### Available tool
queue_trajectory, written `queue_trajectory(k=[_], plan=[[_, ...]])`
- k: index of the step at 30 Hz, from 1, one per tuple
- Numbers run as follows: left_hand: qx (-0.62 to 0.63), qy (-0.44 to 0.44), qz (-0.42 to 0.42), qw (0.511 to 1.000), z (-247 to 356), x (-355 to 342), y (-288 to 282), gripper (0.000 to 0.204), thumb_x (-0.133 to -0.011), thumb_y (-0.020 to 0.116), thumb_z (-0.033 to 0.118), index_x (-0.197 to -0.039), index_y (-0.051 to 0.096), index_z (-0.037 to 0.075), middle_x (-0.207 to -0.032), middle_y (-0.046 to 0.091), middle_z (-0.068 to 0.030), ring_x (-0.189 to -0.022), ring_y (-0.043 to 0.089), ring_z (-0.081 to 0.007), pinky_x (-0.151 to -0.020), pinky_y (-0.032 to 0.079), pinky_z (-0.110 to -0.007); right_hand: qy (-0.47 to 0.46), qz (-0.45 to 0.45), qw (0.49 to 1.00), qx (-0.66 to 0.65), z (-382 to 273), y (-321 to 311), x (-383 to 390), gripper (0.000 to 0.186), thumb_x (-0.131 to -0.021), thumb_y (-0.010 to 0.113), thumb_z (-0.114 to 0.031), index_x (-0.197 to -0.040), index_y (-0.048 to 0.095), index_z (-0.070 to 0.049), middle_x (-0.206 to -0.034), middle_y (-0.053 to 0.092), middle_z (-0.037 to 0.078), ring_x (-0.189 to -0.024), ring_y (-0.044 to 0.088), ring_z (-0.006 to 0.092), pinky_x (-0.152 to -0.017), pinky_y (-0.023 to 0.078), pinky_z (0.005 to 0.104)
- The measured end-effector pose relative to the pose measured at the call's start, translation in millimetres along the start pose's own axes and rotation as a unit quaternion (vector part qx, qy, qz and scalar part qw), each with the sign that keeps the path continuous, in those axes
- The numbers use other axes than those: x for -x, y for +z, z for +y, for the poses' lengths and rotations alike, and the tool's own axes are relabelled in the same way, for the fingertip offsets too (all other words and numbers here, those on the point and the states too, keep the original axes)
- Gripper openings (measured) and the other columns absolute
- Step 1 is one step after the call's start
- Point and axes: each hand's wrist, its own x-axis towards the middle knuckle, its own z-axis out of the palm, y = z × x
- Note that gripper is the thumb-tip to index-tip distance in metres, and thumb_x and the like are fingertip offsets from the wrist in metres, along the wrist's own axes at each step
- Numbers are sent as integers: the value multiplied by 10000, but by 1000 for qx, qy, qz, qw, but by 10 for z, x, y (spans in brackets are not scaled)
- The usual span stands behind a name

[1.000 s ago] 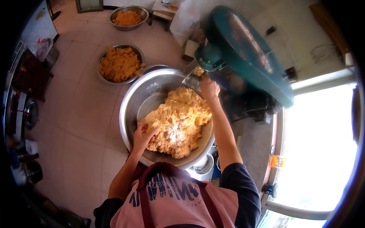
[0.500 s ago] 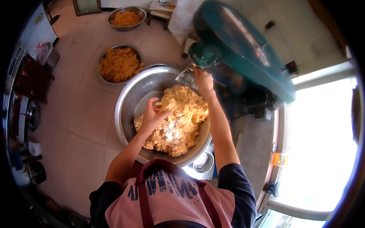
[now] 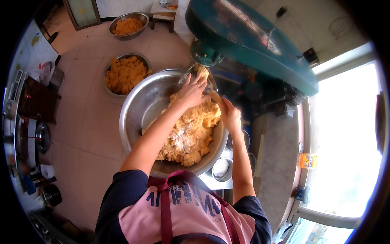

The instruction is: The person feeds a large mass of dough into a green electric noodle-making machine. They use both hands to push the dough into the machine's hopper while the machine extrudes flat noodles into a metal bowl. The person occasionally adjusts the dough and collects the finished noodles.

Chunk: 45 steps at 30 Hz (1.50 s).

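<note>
A large metal bowl (image 3: 132, 118) holds a big mass of crumbly, yellowish dough (image 3: 189, 134) dusted with white powder. My left hand (image 3: 193, 92) reaches over the dough, fingers stretched and apart, at the bowl's far rim. Just past its fingertips, a lump of dough (image 3: 202, 72) lies on what looks like a metal scoop (image 3: 211, 82). My right hand (image 3: 230, 116) is closed around the scoop's pale handle (image 3: 218, 99) at the bowl's right side. The scoop's blade is partly hidden behind my left hand, beneath the green machine (image 3: 252, 36).
Two metal bowls of orange-yellow pieces, a nearer one (image 3: 126, 75) and a farther one (image 3: 129, 25), stand on the tiled floor (image 3: 95, 134). A small pot with white contents (image 3: 222, 168) sits by the big bowl's lower right. A bright window (image 3: 345, 150) is at right.
My left hand has moved up and right, from the dough to the far rim. My right hand has come down and nearer. A dough lump now shows on the scoop.
</note>
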Motion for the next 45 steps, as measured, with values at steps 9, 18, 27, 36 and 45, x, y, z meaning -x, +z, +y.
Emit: queue_trajectory(k=[9,18,27,36,45], plan=[[103,-12,132,986,-114,506,-127,286,-900,641,227,-1137,662,69,-1318,590,-67,-1361,396,-265,-1180,243,-442,10,-41,986,162,-255,359,-460,216,-927,590,-296,-1012,677,-117,-778,666,222,-708,651,410,-625,533,465],[16,-246,292,924,-832,2390,-110,369,-846,702,240,-1156,621,57,-1341,497,-172,-1320,390,-364,-1092,349,-507,20,-148,929,338,-197,1391,-1339,239,-896,516,-170,-941,716,-46,-901,718,167,-853,710,328,-727,575,421],[243,-392,266,846,-1056,3010,297,316,-864,675,212,-1029,559,-31,-843,639,-243,-784,634,-409,-681,502,-448,0,-127,935,331,-622,665,-983,297,-889,473,-175,-1091,666,-276,-849,700,191,-844,690,373,-734,548,471],[153,-403,266,862,-961,3030,310,283,-860,665,186,-1044,577,-11,-977,611,-232,-979,593,-380,-783,488,-444,-58,-91,891,442,-152,1250,-1016,347,-893,527,-160,-1128,536,95,-754,707,151,-692,718,275,-565,575,362],[56,-142,297,943,-938,2792,-40,126,-802,644,65,-922,616,41,-933,608,-74,-943,576,-258,-875,456,-386,86,-80,956,270,55,1220,-1165,363,-936,502,-392,-1130,637,-116,-878,689,239,-873,671,427,-780,535,516]])
